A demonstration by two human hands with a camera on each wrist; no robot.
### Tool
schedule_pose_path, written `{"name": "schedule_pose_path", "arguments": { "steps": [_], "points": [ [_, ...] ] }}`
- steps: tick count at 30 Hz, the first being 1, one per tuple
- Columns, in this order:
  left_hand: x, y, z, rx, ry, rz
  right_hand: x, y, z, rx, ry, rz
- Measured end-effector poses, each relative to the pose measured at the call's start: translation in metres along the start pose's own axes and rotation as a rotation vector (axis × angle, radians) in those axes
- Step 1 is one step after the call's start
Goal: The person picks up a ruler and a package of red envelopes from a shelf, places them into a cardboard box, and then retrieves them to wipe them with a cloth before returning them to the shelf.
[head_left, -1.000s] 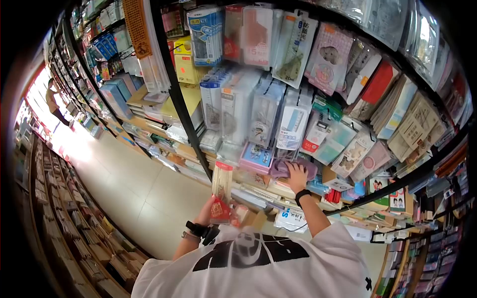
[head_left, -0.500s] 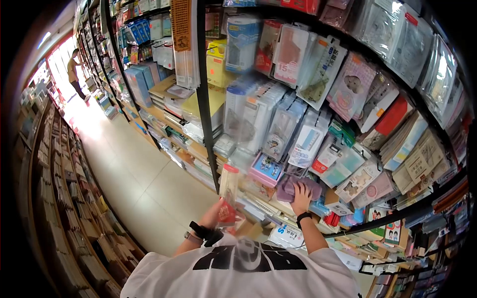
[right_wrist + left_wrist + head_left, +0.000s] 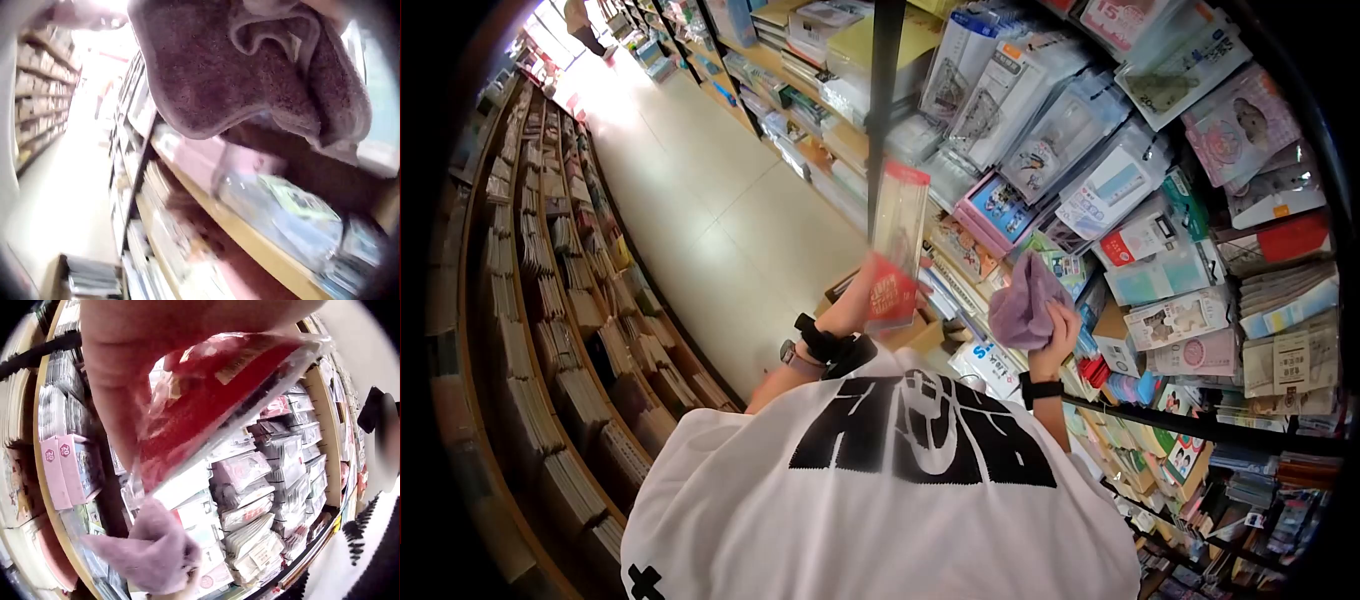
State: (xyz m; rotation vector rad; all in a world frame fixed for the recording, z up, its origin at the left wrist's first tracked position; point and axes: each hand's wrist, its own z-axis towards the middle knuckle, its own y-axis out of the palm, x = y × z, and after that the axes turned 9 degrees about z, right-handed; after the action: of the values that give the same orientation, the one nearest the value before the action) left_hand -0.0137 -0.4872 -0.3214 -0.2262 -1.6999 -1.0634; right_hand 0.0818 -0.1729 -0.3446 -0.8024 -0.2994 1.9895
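Note:
My left hand (image 3: 852, 303) grips a clear plastic packet (image 3: 899, 222) near its red lower end; the packet stands roughly upright, with a red strip along its top. In the left wrist view, the fingers (image 3: 119, 375) wrap the packet's red part (image 3: 206, 406). A bunched purple cloth (image 3: 1022, 308) is held in my right hand (image 3: 1055, 338), raised in front of the shelf. The right wrist view shows the cloth (image 3: 200, 69) hanging in folds with a paler hem, most of that hand being out of frame.
Hanging stationery packets (image 3: 1065, 135) crowd the rack ahead. A pink box (image 3: 990, 225) stands on the shelf beyond the cloth, beside a black upright post (image 3: 884, 100). Book racks (image 3: 540, 330) line the left, across a tiled aisle (image 3: 690, 190). A person (image 3: 582, 25) stands far down it.
My right hand has lifted the purple cloth off the shelf, where it lay pressed under the palm. The left hand still holds the packet. The head view has turned downward and left.

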Motion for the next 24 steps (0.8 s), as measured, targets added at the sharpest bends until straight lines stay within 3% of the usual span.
{"name": "schedule_pose_path", "arguments": {
  "steps": [1,3,4,7,8,9,11,12,13,15,16,17,19,20,22,24],
  "points": [
    [0.000,0.000,0.005,0.003,-0.010,-0.007,-0.018,0.000,0.007,-0.008,0.009,-0.001],
    [-0.002,0.012,0.016,0.144,-0.071,0.069,-0.047,0.001,0.020,0.243,0.031,0.172],
    [-0.002,0.025,0.019,0.221,-0.043,0.095,-0.059,-0.001,0.029,0.200,0.027,0.173],
    [0.014,0.062,0.033,0.168,-0.144,0.101,-0.093,0.008,0.057,0.072,0.033,0.307],
    [-0.003,0.056,0.045,-0.001,0.090,0.040,-0.090,0.017,0.058,-0.053,-0.053,0.256],
    [-0.005,0.061,0.048,-0.017,0.075,0.043,-0.091,0.024,0.058,-0.181,-0.139,0.208],
    [-0.004,0.069,0.055,-0.006,0.477,0.898,-0.102,0.028,0.059,-0.137,-0.106,0.279],
    [0.000,0.077,0.055,0.062,0.536,1.034,-0.105,0.030,0.062,-0.107,-0.086,0.361],
    [-0.001,0.077,0.054,0.055,0.542,1.039,-0.100,0.037,0.059,-0.098,-0.089,0.358],
    [-0.003,0.077,0.050,-0.082,0.379,0.662,-0.094,0.050,0.050,0.058,0.027,0.690],
    [-0.004,0.081,0.050,-0.056,0.536,0.721,-0.099,0.050,0.049,0.039,0.344,0.793],
    [-0.001,0.082,0.047,-0.051,0.535,0.722,-0.098,0.046,0.051,0.036,0.345,0.796],
    [0.010,0.082,0.040,-0.106,0.233,0.612,-0.092,0.041,0.055,-0.132,0.105,0.508],
    [0.012,0.085,0.036,-0.097,0.234,0.615,-0.091,0.044,0.056,-0.136,0.102,0.516],
    [0.013,0.092,0.025,0.037,-0.079,0.110,-0.089,0.051,0.059,-0.083,0.159,0.615],
    [0.011,0.089,0.017,0.070,-0.034,0.131,-0.091,0.060,0.062,-0.053,0.147,0.632]
  ]
}}
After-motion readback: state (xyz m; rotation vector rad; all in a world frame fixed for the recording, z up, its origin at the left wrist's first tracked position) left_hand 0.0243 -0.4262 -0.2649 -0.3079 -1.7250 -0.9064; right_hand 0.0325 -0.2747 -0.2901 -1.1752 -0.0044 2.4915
